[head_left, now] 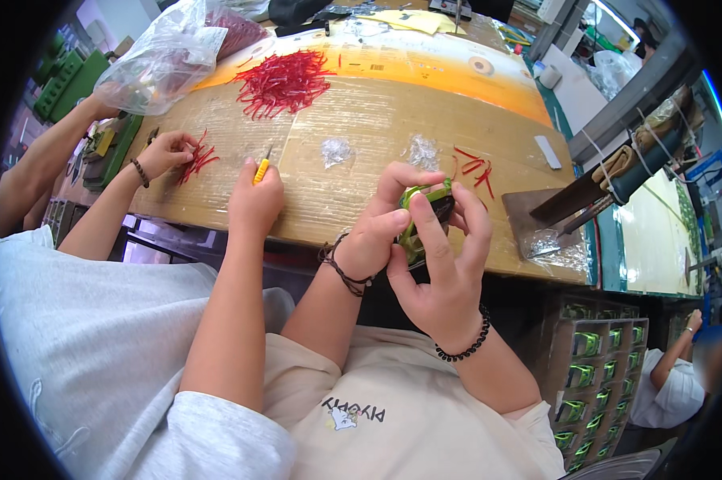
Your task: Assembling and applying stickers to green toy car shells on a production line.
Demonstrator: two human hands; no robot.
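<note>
Between my two hands, just above the table's near edge, is a small bright-green and black plastic part (414, 232), largely covered by the fingers. My left hand (369, 242) grips it from the left, thumb and fingers closed on its side. Around its right side bend the fingers of my right hand (445, 276), with fingertips on its upper edge. Several thin red strips (482, 171) lie on the table beyond my right hand. Two small heaps of clear plastic bits, a left heap (336, 151) and a right heap (422, 152), lie beyond my left hand.
At my left, a co-worker's hand (257, 196) holds a yellow craft knife (262, 170); their other hand touches red strips (198, 164). Farther back are a red strip pile (285, 80) and a clear bag (165, 60). A divided box (601, 326) of green parts stands lower right.
</note>
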